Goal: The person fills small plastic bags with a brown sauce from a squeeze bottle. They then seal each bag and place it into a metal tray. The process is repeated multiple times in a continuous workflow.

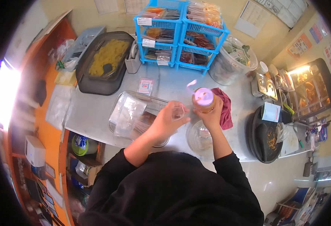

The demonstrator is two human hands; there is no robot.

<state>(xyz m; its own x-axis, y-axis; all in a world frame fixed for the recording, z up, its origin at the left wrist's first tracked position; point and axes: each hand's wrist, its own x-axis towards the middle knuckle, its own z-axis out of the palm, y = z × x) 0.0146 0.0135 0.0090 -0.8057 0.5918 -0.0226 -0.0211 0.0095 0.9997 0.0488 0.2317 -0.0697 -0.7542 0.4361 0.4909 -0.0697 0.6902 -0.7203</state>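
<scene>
My left hand [165, 120] curls around a small clear plastic cup [178, 112]. Just to its right, my right hand [212, 114] grips a squat bottle [204, 97] with a lilac lid and a loose strap; what shows of its side is amber. The cup and bottle are apart. A maroon cloth [225, 106] lies behind my right hand on the metal table [94, 113]. Under my right forearm sits a round clear plastic container [192, 138]. Left of my left hand, a wire mesh basket [155, 99] holds clear plastic bags [130, 114] and dark sachets, partly covered by my forearm.
Blue stacked baskets [179, 48] with packets stand at the back. A dark tray of yellow food [109, 56] is at back left, a clear tub of bagged greens [224, 67] at back right. A black pan [255, 135] and a lit display case [309, 87] stand right.
</scene>
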